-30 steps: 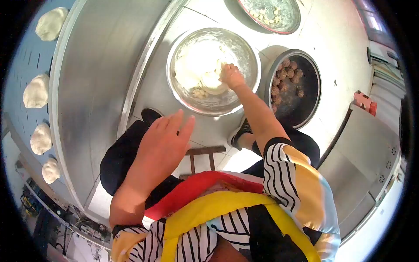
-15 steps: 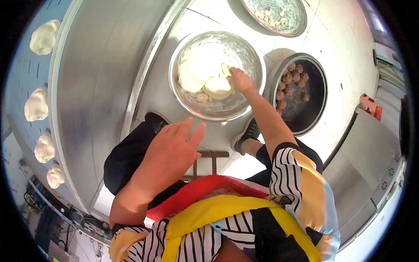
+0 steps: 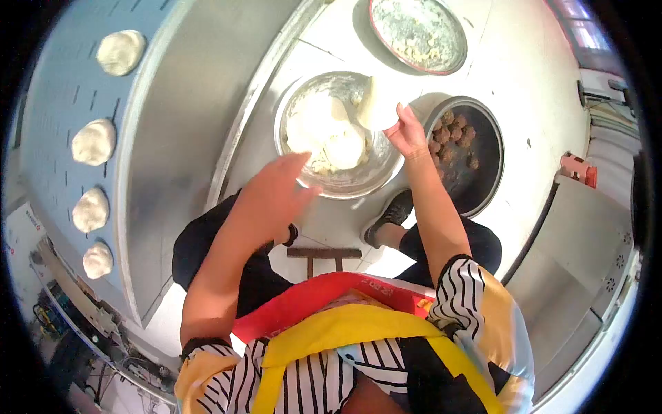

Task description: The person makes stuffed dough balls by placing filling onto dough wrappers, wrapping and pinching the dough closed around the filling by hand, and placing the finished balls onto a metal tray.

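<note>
A metal bowl (image 3: 352,188) on the floor holds a soft mass of pale dough (image 3: 321,131), with crumbly bits along its edges. Pinched at its edge by my right hand (image 3: 408,132) is a flat, cream-coloured piece that looks like a dough scraper (image 3: 376,110), held above the bowl's right side. My left hand (image 3: 279,190) hovers at the near left rim, somewhat blurred, its fingers stretched out and holding nothing. Whether it touches the rim, I cannot tell.
A dark round pan (image 3: 483,176) with several brown balls (image 3: 455,131) stands right of the bowl. Beyond is a flour-dusted basin (image 3: 420,31). Several dough rounds (image 3: 94,142) lie on a blue surface (image 3: 58,103) at left. A small stool (image 3: 324,253) is before me.
My right hand has lifted the scraper out of the dough, up and to the right. My left hand has moved forward toward the bowl. The view has shifted slightly.
</note>
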A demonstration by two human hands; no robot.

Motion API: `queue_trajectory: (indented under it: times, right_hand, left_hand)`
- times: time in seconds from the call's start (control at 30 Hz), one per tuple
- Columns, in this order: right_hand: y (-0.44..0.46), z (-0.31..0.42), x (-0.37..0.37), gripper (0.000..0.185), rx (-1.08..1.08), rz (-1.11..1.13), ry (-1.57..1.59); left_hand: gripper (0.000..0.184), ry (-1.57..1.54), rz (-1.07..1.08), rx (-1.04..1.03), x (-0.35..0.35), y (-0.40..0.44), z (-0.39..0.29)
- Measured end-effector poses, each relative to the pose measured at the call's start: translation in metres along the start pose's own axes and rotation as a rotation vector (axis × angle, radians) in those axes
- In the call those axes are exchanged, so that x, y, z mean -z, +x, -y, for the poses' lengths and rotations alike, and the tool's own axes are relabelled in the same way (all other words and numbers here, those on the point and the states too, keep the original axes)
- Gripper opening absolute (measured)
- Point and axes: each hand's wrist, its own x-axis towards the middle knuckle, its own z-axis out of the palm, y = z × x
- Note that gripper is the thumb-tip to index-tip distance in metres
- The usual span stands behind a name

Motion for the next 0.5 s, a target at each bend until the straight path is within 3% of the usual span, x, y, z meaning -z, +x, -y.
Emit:
queue_trajectory:
  times: [0.03,0.13,0.17,0.2,0.23,0.27,0.3,0.33,0.4,0.43,0.5]
  right_hand:
    - [-0.006,0.01,-0.023,0.05,-0.004,0.05,-0.023]
    - [-0.035,0.03,-0.101,0.044,0.066,0.159,-0.382]
    - [-0.055,0.035,-0.132,0.041,0.105,0.183,-0.537]
    - [-0.077,0.039,-0.164,0.036,0.114,0.169,-0.941]
    - [-0.096,0.034,-0.179,0.037,0.236,0.3,-1.268]
    - [-0.114,0.027,-0.197,0.038,0.467,0.511,-1.525]
    - [-0.132,0.022,-0.212,0.039,0.716,0.726,-1.765]
    - [-0.15,0.021,-0.221,0.04,0.664,0.637,-1.651]
    - [-0.179,0.026,-0.232,0.041,0.564,0.469,-1.425]
    - [-0.178,0.035,-0.223,0.048,0.628,0.31,-1.411]
    - [-0.186,0.046,-0.218,0.055,0.467,0.091,-1.321]
  left_hand:
    - [0.055,-0.094,-0.063,0.025,0.002,0.006,-0.003]
    - [0.066,-1.244,-0.128,0.008,-0.011,0.02,0.012]
    - [0.067,-1.453,-0.103,-0.015,-0.012,0.021,0.012]
    - [0.068,-1.661,-0.072,-0.036,-0.014,0.021,0.01]
    - [0.069,-1.871,-0.037,-0.057,-0.015,0.015,0.004]
    - [0.06,-2.051,-0.111,0.057,-0.001,0.0,-0.023]
    - [0.057,-1.832,-0.181,-0.074,-0.01,-0.006,-0.02]
    - [0.055,-1.605,-0.241,-0.196,-0.016,-0.008,-0.018]
    - [0.049,-1.904,-0.326,0.031,-0.021,-0.018,-0.032]
    - [0.048,-1.901,-0.311,-0.017,-0.022,-0.023,-0.037]
    - [0.047,-1.905,-0.26,-0.083,-0.033,-0.034,-0.049]
